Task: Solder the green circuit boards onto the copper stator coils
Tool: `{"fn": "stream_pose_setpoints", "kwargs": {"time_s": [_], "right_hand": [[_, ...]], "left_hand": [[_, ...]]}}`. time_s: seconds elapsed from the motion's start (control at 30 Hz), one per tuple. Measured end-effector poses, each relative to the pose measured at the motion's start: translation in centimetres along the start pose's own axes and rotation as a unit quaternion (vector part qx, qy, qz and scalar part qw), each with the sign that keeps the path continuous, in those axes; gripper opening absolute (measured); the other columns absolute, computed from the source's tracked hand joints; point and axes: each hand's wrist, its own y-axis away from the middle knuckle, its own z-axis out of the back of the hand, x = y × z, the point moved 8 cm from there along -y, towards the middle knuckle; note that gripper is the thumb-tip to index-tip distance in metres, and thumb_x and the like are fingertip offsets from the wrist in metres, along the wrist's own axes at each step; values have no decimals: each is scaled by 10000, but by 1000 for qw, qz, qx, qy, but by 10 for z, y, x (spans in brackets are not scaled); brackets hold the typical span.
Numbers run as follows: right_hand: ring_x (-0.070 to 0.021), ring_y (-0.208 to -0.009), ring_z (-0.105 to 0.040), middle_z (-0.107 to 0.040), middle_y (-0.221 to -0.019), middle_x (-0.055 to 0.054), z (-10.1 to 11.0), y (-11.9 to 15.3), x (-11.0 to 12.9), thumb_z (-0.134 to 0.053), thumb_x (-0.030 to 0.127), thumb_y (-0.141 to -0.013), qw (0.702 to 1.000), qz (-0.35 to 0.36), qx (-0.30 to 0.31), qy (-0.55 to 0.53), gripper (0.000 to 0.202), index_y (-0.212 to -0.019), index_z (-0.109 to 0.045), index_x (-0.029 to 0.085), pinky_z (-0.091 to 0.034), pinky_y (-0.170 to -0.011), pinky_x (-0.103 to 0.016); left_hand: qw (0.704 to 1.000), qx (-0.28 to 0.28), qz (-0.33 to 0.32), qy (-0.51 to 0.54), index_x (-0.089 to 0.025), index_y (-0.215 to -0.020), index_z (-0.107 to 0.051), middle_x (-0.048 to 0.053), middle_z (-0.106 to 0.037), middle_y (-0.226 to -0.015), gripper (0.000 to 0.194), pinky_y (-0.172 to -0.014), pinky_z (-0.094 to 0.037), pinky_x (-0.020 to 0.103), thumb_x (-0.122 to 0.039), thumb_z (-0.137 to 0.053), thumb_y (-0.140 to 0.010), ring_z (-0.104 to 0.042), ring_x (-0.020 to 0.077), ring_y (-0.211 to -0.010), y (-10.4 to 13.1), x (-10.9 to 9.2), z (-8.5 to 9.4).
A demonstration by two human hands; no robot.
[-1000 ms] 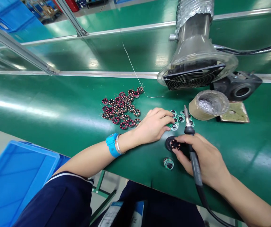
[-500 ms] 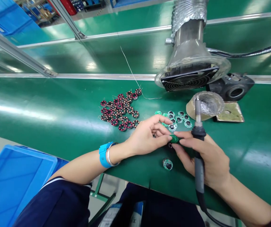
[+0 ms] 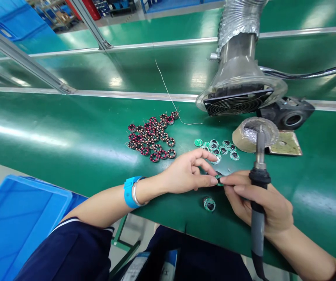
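My left hand (image 3: 185,171) pinches a small round green circuit board (image 3: 219,180) between thumb and finger. The fingertips of my right hand (image 3: 273,207) meet the board's other side. A soldering iron (image 3: 257,224) also rests in my right hand, tip upward, its cable hanging below. What lies under the pinched board is mostly hidden by my fingers. Nearer to me on the bench sits another round piece (image 3: 209,204), with a green board and a black centre on top. Several loose round boards (image 3: 235,155) lie just beyond my hands.
Several small copper-wound coils (image 3: 162,154) are grouped left of the boards. A thin wire (image 3: 166,88) rises behind them. A fume extractor (image 3: 241,78) hangs over a round solder-flecked cup (image 3: 244,140). Beside it are a black holder (image 3: 294,117) and a sponge tray (image 3: 286,144). A blue crate (image 3: 24,226) stands lower left.
The held board has turned from a plain green face to one showing a dark centre. My right hand and the soldering iron have shifted right. The whole view has moved slightly.
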Motion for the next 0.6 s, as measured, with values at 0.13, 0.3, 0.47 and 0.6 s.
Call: {"fn": "stream_pose_setpoints", "kwargs": {"time_s": [0.13,0.3,0.47,0.6], "right_hand": [[-183,-856,-715,-715,-1007,-73,-4,-2,-5,-736,48,-732,999,-29,3,18,421,-1064,-530,206,-616,-764,-347],[-172,-855,-719,-720,-1033,-68,-8,-2,-6,-750,51,-738,998,-43,3,42,471,-1127,-539,212,-616,-782,-333],[-175,-898,-711,-731,-1041,-52,-4,2,-13,-761,81,-747,995,-68,19,72,469,-1146,-554,213,-603,-808,-326],[-186,-906,-703,-725,-1058,-39,-1,5,-19,-749,116,-771,993,-85,37,79,478,-1190,-550,230,-591,-791,-339]], "left_hand": [[999,-33,-5,12,-145,-1075,-519,-38,-644,-792,454,-426,-340,130,-181,-782,-706,-420,-19,-431,0,-2,3],[1000,-31,3,0,-146,-1071,-516,-25,-651,-779,444,-446,-330,156,-239,-766,-715,-412,1,-449,-1,1,2],[978,-4,-126,-166,-155,-1107,-532,78,-705,-1042,420,-643,-447,253,-110,-625,-700,-610,114,-750,-5,-12,11],[910,65,-233,-337,-172,-1259,-469,74,-710,-1138,587,-988,-412,408,-97,-665,-711,-583,230,-1139,-4,-17,-3]]}}
